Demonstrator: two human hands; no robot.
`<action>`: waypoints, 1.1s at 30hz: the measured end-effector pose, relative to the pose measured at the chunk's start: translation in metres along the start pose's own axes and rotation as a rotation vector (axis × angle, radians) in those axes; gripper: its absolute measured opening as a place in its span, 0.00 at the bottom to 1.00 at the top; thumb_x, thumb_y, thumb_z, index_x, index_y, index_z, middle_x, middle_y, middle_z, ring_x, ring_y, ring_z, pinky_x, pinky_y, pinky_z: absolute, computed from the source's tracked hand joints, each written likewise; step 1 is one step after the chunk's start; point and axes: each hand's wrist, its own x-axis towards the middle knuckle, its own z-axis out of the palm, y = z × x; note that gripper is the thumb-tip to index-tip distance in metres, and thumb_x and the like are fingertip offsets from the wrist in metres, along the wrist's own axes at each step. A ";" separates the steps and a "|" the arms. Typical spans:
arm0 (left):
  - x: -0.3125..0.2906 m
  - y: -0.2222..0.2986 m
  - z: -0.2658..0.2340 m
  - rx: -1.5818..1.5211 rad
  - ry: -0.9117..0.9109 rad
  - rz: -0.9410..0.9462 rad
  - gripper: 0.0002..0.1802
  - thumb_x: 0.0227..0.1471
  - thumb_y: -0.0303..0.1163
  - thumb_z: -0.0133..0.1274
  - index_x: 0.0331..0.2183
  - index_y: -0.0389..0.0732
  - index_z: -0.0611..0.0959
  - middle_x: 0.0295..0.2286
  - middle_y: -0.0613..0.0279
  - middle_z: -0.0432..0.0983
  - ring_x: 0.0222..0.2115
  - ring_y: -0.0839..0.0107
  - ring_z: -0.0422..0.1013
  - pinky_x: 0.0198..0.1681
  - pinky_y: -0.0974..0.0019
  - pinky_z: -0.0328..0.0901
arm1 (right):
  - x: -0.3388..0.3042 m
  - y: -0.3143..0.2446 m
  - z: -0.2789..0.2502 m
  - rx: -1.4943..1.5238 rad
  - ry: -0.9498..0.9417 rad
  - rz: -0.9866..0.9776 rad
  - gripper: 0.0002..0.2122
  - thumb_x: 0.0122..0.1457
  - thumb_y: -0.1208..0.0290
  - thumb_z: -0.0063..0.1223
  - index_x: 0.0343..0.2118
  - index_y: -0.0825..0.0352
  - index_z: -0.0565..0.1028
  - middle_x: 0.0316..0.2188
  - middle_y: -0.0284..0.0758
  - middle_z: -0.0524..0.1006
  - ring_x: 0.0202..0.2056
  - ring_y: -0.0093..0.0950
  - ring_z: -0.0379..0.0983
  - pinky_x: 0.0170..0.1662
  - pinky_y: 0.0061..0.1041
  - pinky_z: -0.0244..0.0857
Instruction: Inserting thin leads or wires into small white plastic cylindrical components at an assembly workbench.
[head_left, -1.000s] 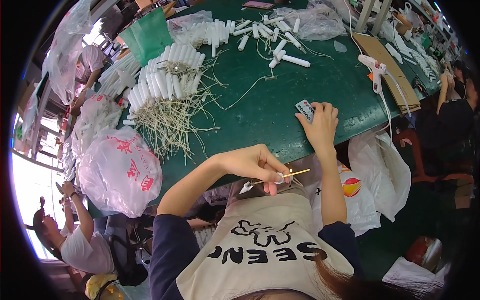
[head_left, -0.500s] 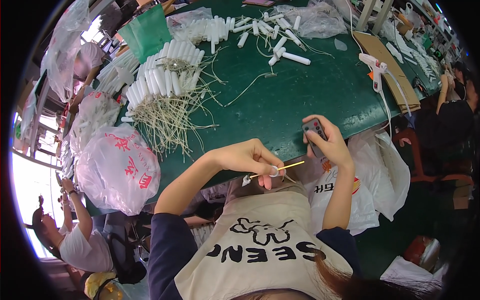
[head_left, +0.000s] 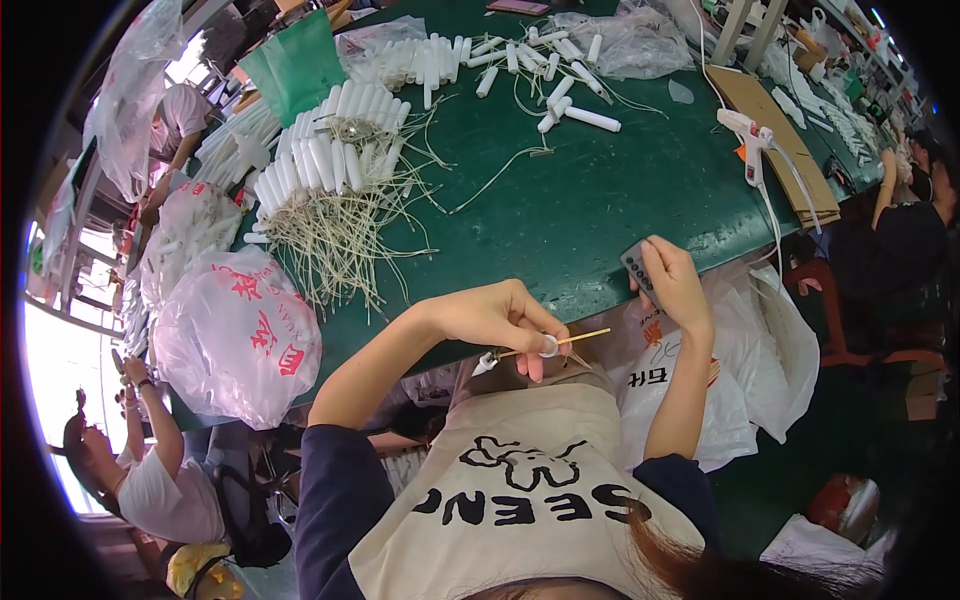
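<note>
My left hand (head_left: 492, 318) is closed in a pinch over my lap, in front of the table edge. Between its fingers is a thin yellow stick (head_left: 592, 334) with a small round white piece around it and a small white bulb-like tip (head_left: 484, 364) at its left end. My right hand (head_left: 677, 288) grips a small dark remote control (head_left: 638, 268) with several buttons, held tilted above the table's front edge. The fingers behind the remote are partly hidden.
On the green table (head_left: 580, 200), rows of white tubes (head_left: 320, 160) with a tangle of thin wires (head_left: 345, 245) lie at left, loose tubes at the back. A glue gun (head_left: 748, 145) lies on the right. A filled plastic bag (head_left: 240, 340) stands at left. Other people work on both sides.
My right hand has moved slightly right with the remote, which has turned and tilted, its thumb shifting toward its upper end. The left hand and stick have barely moved.
</note>
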 end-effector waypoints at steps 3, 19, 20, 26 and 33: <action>0.002 -0.007 -0.001 -0.013 0.000 0.008 0.15 0.51 0.30 0.51 0.39 0.31 0.79 0.24 0.58 0.79 0.23 0.80 0.74 0.27 0.79 0.64 | 0.011 -0.004 0.005 -0.097 0.131 0.022 0.14 0.63 0.68 0.36 0.25 0.70 0.67 0.15 0.33 0.71 0.11 0.18 0.63 0.14 0.18 0.56; -0.007 0.001 -0.004 0.039 0.010 -0.014 0.14 0.51 0.32 0.50 0.38 0.33 0.80 0.23 0.60 0.79 0.23 0.81 0.74 0.29 0.79 0.65 | -0.051 0.006 -0.020 0.114 -0.491 0.298 0.13 0.60 0.69 0.41 0.22 0.71 0.71 0.13 0.33 0.72 0.09 0.19 0.64 0.12 0.18 0.56; -0.006 0.004 -0.003 0.050 0.003 -0.020 0.14 0.51 0.32 0.50 0.38 0.33 0.80 0.23 0.60 0.79 0.23 0.81 0.74 0.29 0.79 0.65 | -0.054 0.022 -0.019 0.033 -0.475 0.422 0.13 0.60 0.69 0.41 0.23 0.71 0.71 0.13 0.34 0.72 0.09 0.20 0.64 0.12 0.19 0.57; -0.006 0.009 -0.004 0.047 0.003 -0.012 0.14 0.51 0.32 0.51 0.38 0.33 0.80 0.23 0.59 0.79 0.23 0.81 0.74 0.29 0.80 0.65 | -0.061 0.101 0.006 -0.089 -0.472 0.604 0.15 0.58 0.65 0.42 0.25 0.74 0.73 0.14 0.36 0.73 0.08 0.24 0.64 0.12 0.24 0.58; -0.005 0.008 -0.004 0.073 0.013 -0.022 0.14 0.50 0.28 0.50 0.38 0.31 0.80 0.22 0.58 0.79 0.23 0.79 0.74 0.27 0.79 0.65 | -0.059 0.110 0.005 -0.062 -0.422 0.628 0.15 0.60 0.66 0.41 0.24 0.73 0.72 0.13 0.35 0.72 0.08 0.23 0.63 0.11 0.23 0.57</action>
